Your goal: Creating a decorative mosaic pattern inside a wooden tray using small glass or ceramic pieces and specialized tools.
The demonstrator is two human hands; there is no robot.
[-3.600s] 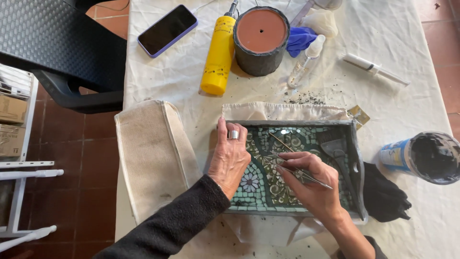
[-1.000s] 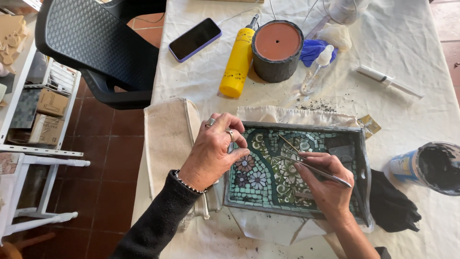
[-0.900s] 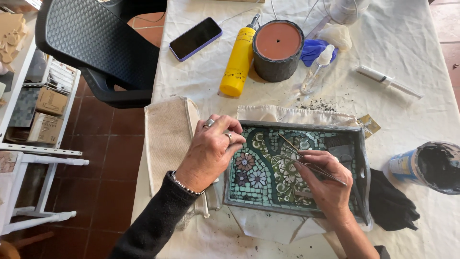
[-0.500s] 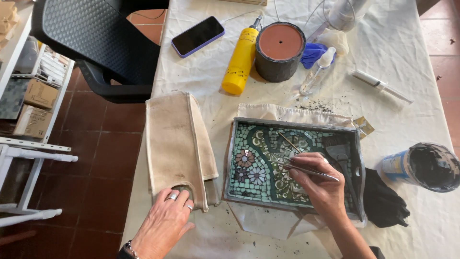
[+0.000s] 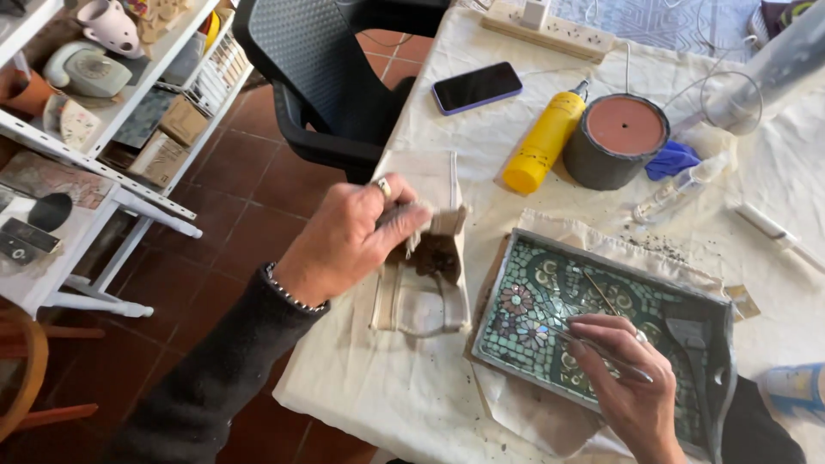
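Two hands work at one cloth-covered table (image 5: pixel 516 129). The left hand (image 5: pixel 357 236), one ring on a finger and one beaded bracelet at the wrist, pinches a folded cream cloth (image 5: pixel 425 258) between curled fingers and thumb, lifting its stained upper fold off the table — the rest of the cloth lies flat just left of the tray. The right hand (image 5: pixel 632 387) rests on one rectangular mosaic tray (image 5: pixel 601 322), fingers closed around one thin metal tool (image 5: pixel 601 348) whose tip points left across the green tiles. A dark brush (image 5: pixel 692 339) lies inside the tray at its right end.

Behind the tray stand one yellow bottle (image 5: pixel 543 142) on its side and one round dark pot (image 5: pixel 617 142) with a terracotta-coloured top — the two touch or nearly touch. One blue rag (image 5: pixel 672 159) sits just right of the pot, with one clear small bottle (image 5: pixel 679 189) below it. One phone (image 5: pixel 477 87) lies face up near the far-left edge. One black chair (image 5: pixel 326 69) stands beside the table, and one white shelf unit (image 5: pixel 94 129) fills the left.
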